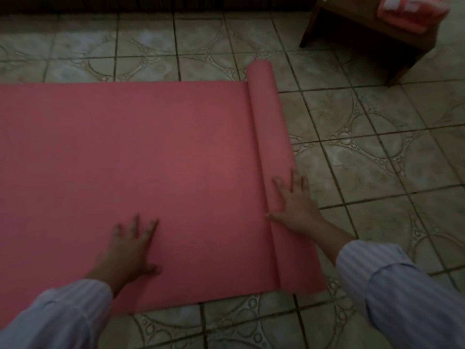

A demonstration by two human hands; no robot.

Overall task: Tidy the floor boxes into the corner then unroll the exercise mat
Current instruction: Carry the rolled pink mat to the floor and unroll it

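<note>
Head view showed the right hand (293, 205) with fingers spread flat against the remaining roll (270, 137), the left hand (130, 245) splayed on the flattened pink exercise mat (125, 159). Pushed near one end only, the roll might skew or spring back. Smooth, mostly unrolled, it lay on the tiled floor (364, 147).

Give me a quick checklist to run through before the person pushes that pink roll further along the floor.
1. Right hand flat on the rolled end: ok.
2. Left hand pressing the flat mat down: ok.
3. Tiled floor beyond the roll bare: ok.
4. Wooden bench clear of the roll's path: cannot tell.
5. Boxes tidied into the corner: cannot tell, not in view.
</note>
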